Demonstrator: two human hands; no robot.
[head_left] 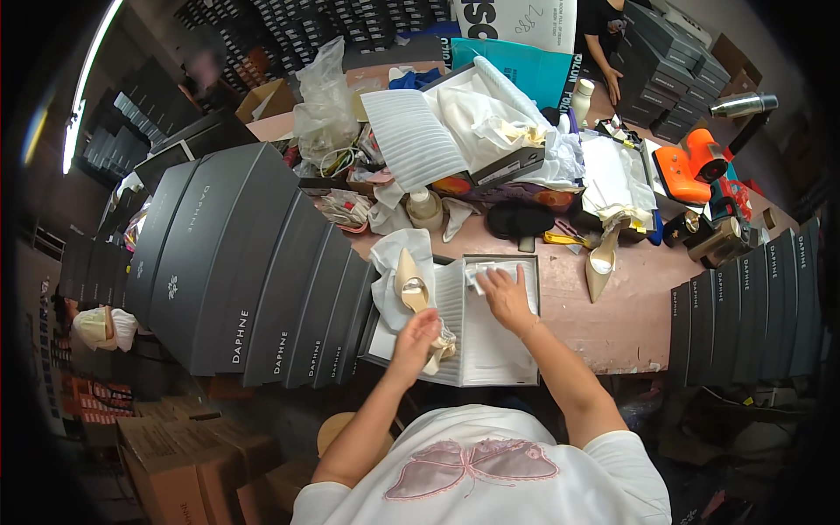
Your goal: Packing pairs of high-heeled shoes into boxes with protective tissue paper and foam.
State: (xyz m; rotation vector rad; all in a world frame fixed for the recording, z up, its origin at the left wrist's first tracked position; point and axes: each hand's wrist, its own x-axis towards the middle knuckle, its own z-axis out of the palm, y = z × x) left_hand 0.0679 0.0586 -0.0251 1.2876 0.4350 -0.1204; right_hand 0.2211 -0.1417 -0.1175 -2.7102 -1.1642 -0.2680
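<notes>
Head view: the shoe (406, 269) lies just beyond the left hand (416, 344), long axis running away from the wearer, toe at the far end, heel end by the fingers. Left hand is the nearer one. I read its fingers as narrow, drawn together; whether they grip the heel I cannot tell. Right hand (510, 302) is spread wide over a white packet (484, 275) on the foam (499, 350) in the right half of the open box (538, 332). Other shoe (599, 269): on the table (630, 328), right of the right hand, toe toward the wearer; the box's right wall stands between. Left stack (232, 262) crowds the box's left side. Knife-like tool (564, 238) and black pads (525, 220) lie beyond.
</notes>
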